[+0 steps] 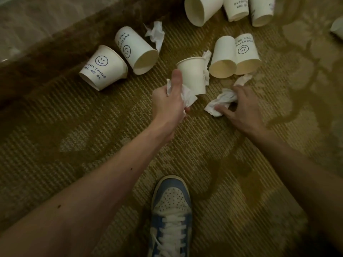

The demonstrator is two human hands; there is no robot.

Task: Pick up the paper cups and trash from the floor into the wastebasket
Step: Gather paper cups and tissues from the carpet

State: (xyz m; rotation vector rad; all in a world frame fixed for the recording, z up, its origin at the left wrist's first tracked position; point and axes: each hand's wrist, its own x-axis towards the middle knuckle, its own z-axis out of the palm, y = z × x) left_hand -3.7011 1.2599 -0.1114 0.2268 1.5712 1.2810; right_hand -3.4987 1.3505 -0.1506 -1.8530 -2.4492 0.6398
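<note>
My left hand [169, 101] grips a white paper cup [194, 75] together with a crumpled tissue [188, 96], held just above the carpet. My right hand [241, 106] rests on the floor with its fingers closing around another crumpled tissue [220, 103]. Two smiley-print cups lie on their sides at the left [104, 68] [136, 51]. A pair of cups [223, 58] [246, 54] lies just beyond my right hand. Three more cups [201, 10] [235, 8] [261, 10] lie at the top edge. No wastebasket is in view.
Loose tissues lie by the left cups [155, 34], behind the held cup [207, 58] and near my right fingers [243, 79]. A shaggy brown rug edge [55, 43] runs along the upper left. My blue and white sneaker [171, 216] stands on the patterned carpet below.
</note>
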